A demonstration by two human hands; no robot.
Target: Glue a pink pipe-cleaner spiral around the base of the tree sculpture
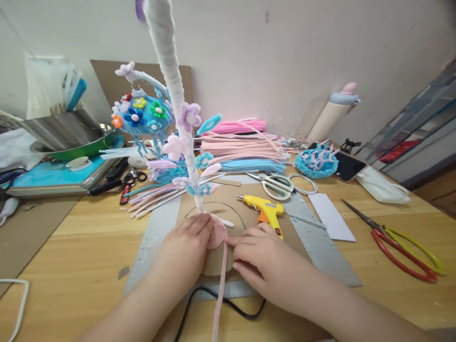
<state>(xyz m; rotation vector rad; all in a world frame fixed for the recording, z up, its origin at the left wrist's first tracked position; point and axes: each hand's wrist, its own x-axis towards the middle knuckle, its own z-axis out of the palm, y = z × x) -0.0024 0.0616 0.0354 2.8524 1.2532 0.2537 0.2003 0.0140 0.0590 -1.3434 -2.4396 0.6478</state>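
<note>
A pink coil of pipe cleaner (217, 233) lies on a cardboard sheet (213, 266) at the foot of a white wrapped stem (185, 128) with fuzzy flowers. My left hand (190, 242) is closed over the coil's left side, fingers together and holding it down; its thumb is hidden. From the coil's right edge a loose pink pipe cleaner (221, 294) runs toward me. My right hand (261, 256) presses its index fingertip on that edge, where the strand leaves the coil, with the other fingers curled. Just beyond it lies a yellow glue gun (269, 209).
Scissors with red and yellow handles (399, 251) lie at right, white-handled scissors (276, 186) behind the glue gun. Bundles of pipe cleaners (242, 147) are stacked at the back. A black cable (190, 304) curves in front. A metal bowl (64, 133) stands at left.
</note>
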